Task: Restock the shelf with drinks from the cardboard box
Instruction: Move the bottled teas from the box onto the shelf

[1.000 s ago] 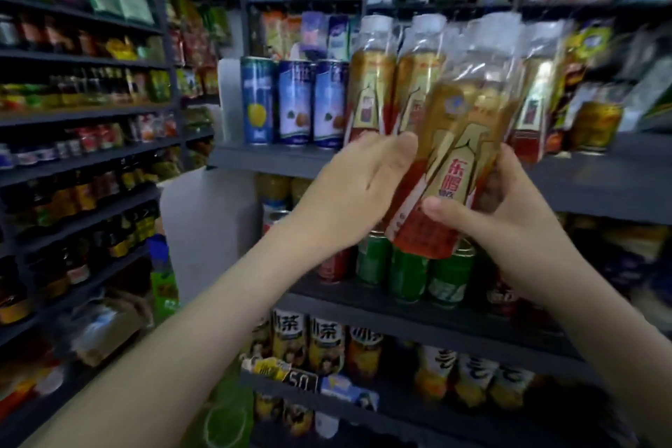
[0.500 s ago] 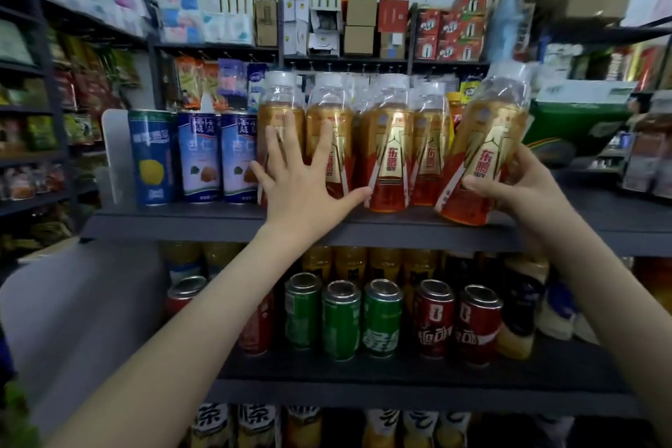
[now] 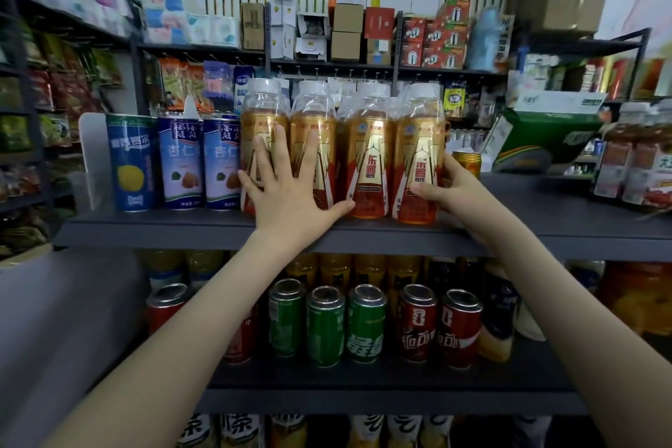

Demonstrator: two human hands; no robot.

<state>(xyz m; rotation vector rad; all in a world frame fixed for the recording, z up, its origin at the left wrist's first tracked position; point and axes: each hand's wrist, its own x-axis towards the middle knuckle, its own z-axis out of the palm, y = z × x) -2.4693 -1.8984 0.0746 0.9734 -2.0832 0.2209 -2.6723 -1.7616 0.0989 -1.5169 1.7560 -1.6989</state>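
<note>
Several amber drink bottles with white caps and red-gold labels stand in a row on the top grey shelf [image 3: 545, 218]. My left hand [image 3: 287, 189] lies flat with spread fingers against the fronts of the two left bottles [image 3: 267, 127]. My right hand [image 3: 445, 185] grips the rightmost bottle [image 3: 418, 142], thumb across its lower label and fingers round its right side. That bottle stands upright on the shelf, touching its neighbour [image 3: 369, 156]. No cardboard box of drinks shows within reach.
Blue cans [image 3: 182, 164] stand left of the bottles, a gold can [image 3: 467, 160] just right of my right hand. Bare shelf lies further right, then more bottles [image 3: 640, 164]. Green and red cans [image 3: 363, 324] fill the shelf below. Boxes sit high behind.
The tilted bottle in my right hand came down upright onto the shelf beside the row. My left hand moved from beside that bottle to press flat on the left bottles.
</note>
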